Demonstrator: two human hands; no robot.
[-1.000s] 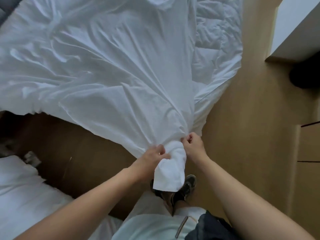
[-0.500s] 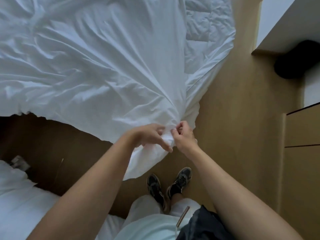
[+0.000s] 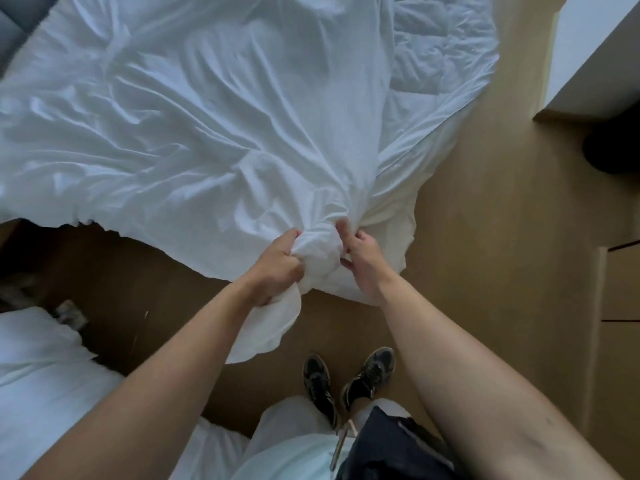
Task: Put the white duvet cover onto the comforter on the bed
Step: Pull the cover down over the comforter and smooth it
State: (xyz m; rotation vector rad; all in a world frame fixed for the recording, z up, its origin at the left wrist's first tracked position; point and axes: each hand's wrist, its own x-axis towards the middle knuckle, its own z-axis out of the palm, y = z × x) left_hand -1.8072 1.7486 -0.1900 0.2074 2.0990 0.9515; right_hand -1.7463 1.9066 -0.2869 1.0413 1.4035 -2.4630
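Note:
The white duvet cover [image 3: 194,126] lies wrinkled across the bed and hangs past its near edge. Its near corner is bunched into a thick wad [image 3: 317,245] in front of me. My left hand [image 3: 277,268] is shut around the left side of that wad, with loose fabric hanging below it. My right hand [image 3: 363,265] grips the wad's right side, fingers curled into the cloth. The quilted comforter [image 3: 436,53] shows uncovered at the bed's far right side.
Wooden floor [image 3: 485,237] runs along the bed's right side. My two dark shoes [image 3: 346,379] stand just below the hands. More white bedding [image 3: 38,372] lies at the lower left. A wooden cabinet with drawers [image 3: 620,306] and a white wall corner [image 3: 588,64] stand at the right.
Both hands have bunched the cover's corner into a tighter wad and shifted their grip on it. The hanging flap now drops below my left hand.

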